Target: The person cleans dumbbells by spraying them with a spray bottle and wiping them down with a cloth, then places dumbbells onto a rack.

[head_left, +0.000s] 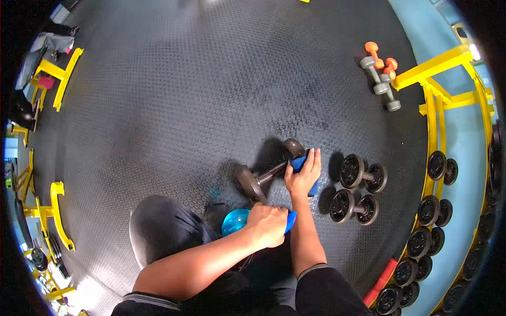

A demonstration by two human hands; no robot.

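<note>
My left hand point(269, 225) is closed around the neck of a spray bottle point(235, 221) with turquoise contents. The bottle's blue spray head point(290, 221) sticks out past my fingers. Farther forward, my right hand point(304, 176) holds a folded blue cloth point(299, 163) between thumb and fingers. That cloth is up against the far end of a dark dumbbell point(271, 173), which lies slantwise on the floor. Part of this end is hidden by the hand and cloth. The near weight of the dumbbell sits just beyond my left hand.
Two plate dumbbells point(360, 174) lie right of my right hand. Orange dumbbells point(372, 51) and grey dumbbells point(373, 75) rest farther off. A yellow rack point(433, 116) holds several dumbbells along the right. My bent knee point(158, 226) is at left on the black rubber floor point(174, 105).
</note>
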